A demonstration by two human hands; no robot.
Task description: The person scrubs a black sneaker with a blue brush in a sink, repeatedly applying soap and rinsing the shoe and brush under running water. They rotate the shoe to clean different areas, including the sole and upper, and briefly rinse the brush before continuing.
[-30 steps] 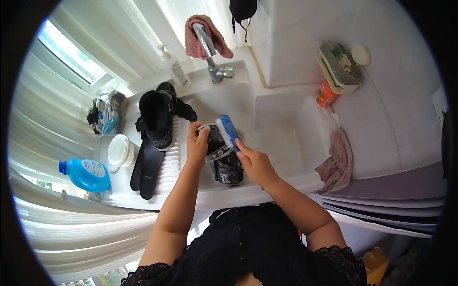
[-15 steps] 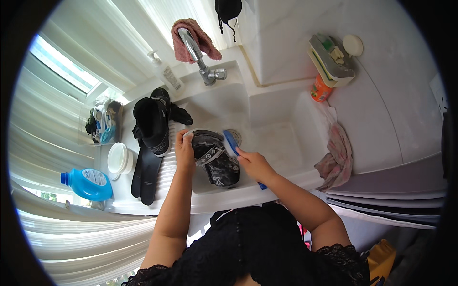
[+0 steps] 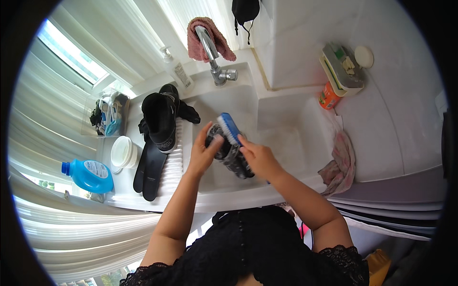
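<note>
Over the left part of the white ceramic sink (image 3: pixel 224 204), my left hand (image 3: pixel 202 150) is gripping a black shoe with pale patterned markings (image 3: pixel 234 162) by its upper end. My right hand (image 3: pixel 259 157) is holding a blue brush with white bristles (image 3: pixel 230 125) right beside the shoe; I cannot tell whether the bristles are touching it. On the sink's ridged left ledge, a plain black shoe (image 3: pixel 162 121) is resting near two flat black insoles (image 3: pixel 151 174). Behind the sink, a dusty-pink cloth (image 3: pixel 195 47) is hanging over the curved chrome faucet (image 3: pixel 206 42).
</note>
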